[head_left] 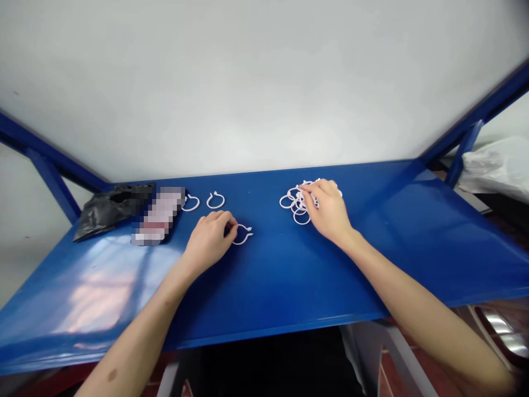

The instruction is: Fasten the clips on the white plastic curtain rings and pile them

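Note:
My left hand (210, 238) pinches a white plastic curtain ring (244, 241) between thumb and forefinger, just above or on the blue tabletop; its open ends with small knobs point right. Two similar rings lie behind this hand, a single ring (215, 200) and another ring (190, 203) further left. On the right, my right hand (328, 209) is over a loose pile of white rings (301, 208). Its fingers are closed at the pile's upper edge and seem to grip one ring, partly hidden by the hand.
The blue table (264, 292) backs onto a pale wall. On its left lie a black plastic bag (101, 215) and a blurred-out flat object (159, 216). Blue frame bars rise at both ends. A white plastic bag (496, 165) stands beyond the right end.

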`<state>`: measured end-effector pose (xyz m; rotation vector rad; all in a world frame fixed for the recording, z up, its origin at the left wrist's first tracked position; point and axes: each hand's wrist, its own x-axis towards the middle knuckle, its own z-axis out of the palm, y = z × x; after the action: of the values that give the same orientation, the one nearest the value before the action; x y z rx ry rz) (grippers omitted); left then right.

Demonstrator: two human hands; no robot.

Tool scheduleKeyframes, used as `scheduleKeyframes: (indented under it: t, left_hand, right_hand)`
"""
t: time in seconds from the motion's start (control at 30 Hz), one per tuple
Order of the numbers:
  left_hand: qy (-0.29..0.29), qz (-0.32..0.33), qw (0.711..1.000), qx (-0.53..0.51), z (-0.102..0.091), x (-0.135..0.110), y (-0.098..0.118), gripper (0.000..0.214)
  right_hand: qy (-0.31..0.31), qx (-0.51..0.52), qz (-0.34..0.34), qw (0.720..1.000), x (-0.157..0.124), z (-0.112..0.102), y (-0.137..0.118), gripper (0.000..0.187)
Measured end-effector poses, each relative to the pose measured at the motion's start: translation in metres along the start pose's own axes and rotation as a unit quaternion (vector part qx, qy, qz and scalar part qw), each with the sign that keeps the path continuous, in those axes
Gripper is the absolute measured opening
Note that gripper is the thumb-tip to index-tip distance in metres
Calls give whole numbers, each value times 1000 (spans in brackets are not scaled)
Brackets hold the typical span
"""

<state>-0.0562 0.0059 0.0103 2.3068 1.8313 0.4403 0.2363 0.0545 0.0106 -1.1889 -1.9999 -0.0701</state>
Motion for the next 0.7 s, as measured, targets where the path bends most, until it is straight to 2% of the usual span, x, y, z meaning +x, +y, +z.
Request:
scheduleKeyframes:
  t: [0.13, 0.23, 0.3, 0.5, 0.6, 0.7]
  left_hand:
    - [33, -32, 997, -63, -1, -5, 17, 14]
    - [90, -32, 991, -97, 2, -10, 28, 15]
    - [118, -17, 988, -103, 5, -13, 32, 15]
    - [127, 14, 987, -97, 12, -16, 36, 17]
    - [101, 9, 988, -117, 13, -16, 37, 15]
    - [58, 9, 982, -179, 12, -16, 39, 15]
  right_hand:
    - [-141, 145, -48, 978, -20, 5, -43, 26]
    - [-243, 203, 4, 949, -29, 6, -63, 31]
    - [-274, 230, 43, 933, -31, 5, -67, 27]
    - [-287, 345, 112, 887, -30, 5, -65, 11]
    - [-269, 361, 126, 884, -31, 9, -65, 6]
    - [-246, 344, 128, 897, -31, 13, -63, 11]
